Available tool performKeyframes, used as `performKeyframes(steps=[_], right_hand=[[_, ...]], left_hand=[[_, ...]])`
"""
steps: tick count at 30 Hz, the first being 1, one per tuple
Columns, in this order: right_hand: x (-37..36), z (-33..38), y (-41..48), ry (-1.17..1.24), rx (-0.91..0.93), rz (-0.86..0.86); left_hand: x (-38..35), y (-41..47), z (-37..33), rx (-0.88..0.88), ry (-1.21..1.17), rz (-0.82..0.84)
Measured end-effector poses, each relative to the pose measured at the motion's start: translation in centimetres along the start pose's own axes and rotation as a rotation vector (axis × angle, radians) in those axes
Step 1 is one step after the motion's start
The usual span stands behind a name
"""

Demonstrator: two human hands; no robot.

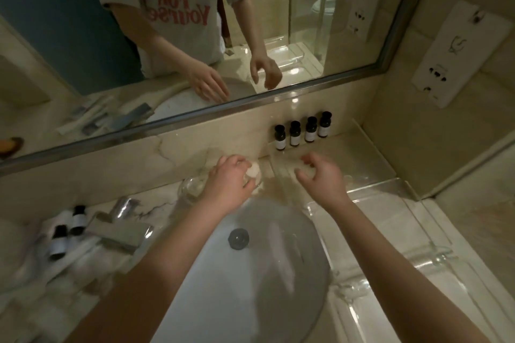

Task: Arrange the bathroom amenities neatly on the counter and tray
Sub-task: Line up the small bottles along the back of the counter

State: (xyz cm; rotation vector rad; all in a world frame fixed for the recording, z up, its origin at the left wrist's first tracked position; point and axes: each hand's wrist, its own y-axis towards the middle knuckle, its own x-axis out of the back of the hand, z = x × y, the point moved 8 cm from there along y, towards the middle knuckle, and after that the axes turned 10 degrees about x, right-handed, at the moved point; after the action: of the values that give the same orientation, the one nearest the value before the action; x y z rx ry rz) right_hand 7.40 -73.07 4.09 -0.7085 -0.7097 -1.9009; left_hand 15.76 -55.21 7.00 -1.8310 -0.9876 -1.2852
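My left hand grips a small white round soap just above a clear glass dish on the counter behind the sink. To the right, my right hand hovers with loosely curled fingers over the near left corner of a clear tray; I see nothing in it. Several small dark bottles with white labels stand in a row against the back wall behind the tray. At the left, two more dark bottles lie on the counter beside a grey box, a silver packet and long white packets.
The white sink basin with its drain lies between my arms. A mirror runs along the back wall and reflects my hands. Clear glassware sits on the right counter. A white socket panel is on the right wall.
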Motion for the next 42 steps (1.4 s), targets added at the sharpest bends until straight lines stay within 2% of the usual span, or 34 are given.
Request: performKeyframes(steps=[6, 9, 12, 17, 24, 30, 33, 36, 42], right_hand=[[-6.2, 10.0, -5.2, -0.055, 0.201, 0.316], [-10.3, 14.5, -7.4, -0.031, 0.229, 0.468], [-14.6, 19.2, -9.1, -0.011, 0.298, 0.595], [-20.3, 27.0, -10.6, 0.015, 0.411, 0.677], [-27.6, 34.9, -10.4, 0.000, 0.507, 0.743], [-34.8, 39.0, -6.6, -0.086, 0.463, 0.810], [-38.5, 39.9, -4.1, -0.078, 0.350, 0.798], [-41.8, 40.4, -1.9, -0.130, 0.319, 0.753], [-46.5, 38.4, 0.8, -0.179, 0.098, 0.851]], left_hand=[[0.4, -7.9, 7.9, 0.121, 0.012, 0.090], [0.6, -11.9, 13.7, 0.212, -0.062, 0.152], [1.3, -15.2, 18.1, 0.225, -0.138, 0.167], [3.8, -18.1, 24.8, 0.271, -0.104, 0.065], [5.9, -19.7, 39.1, 0.565, -0.051, 0.104], [6.1, -17.0, 47.4, 0.703, -0.040, 0.109], [5.5, -14.4, 48.6, 0.702, -0.036, 0.095], [4.2, -12.1, 49.0, 0.679, -0.037, 0.082], [1.4, -10.6, 50.5, 0.745, -0.016, 0.098]])
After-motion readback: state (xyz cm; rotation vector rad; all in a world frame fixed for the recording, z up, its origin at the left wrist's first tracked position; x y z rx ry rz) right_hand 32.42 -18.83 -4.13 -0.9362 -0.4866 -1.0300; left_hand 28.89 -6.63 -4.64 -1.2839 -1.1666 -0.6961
